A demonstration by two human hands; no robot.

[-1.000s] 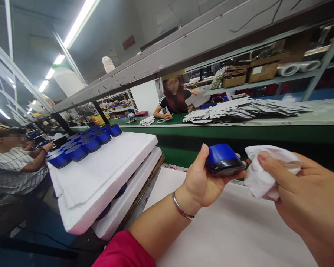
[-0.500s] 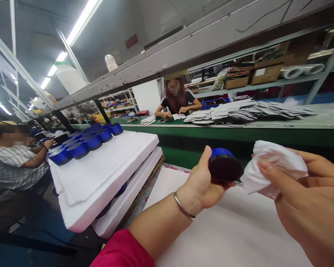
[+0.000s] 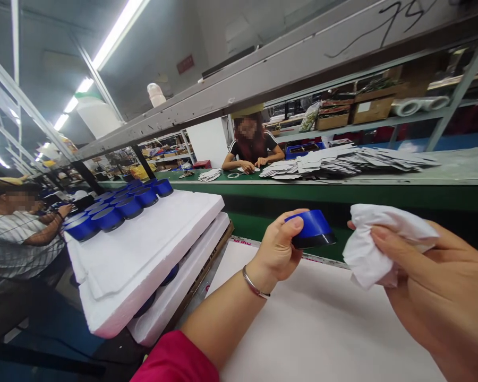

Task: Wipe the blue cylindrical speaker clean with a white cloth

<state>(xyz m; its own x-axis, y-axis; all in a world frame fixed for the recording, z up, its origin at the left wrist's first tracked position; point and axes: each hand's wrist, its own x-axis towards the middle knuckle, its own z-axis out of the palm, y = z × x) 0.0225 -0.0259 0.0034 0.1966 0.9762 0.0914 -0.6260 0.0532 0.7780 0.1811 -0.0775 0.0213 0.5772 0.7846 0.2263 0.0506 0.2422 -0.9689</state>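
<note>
At frame centre the left hand [image 3: 276,249] is gripping a short blue cylindrical puck [image 3: 311,229], tilting its side toward the crumpled white cloth [image 3: 376,241] that the right hand [image 3: 434,297] is clutching just beside it.

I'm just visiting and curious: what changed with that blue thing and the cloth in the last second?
The left hand turned the round blue canister in its grip, so its dark end now points down and away rather than toward the camera. The right hand holds the crumpled white cloth beside it as before. The blue canisters on the white foam tray stayed put.
</note>
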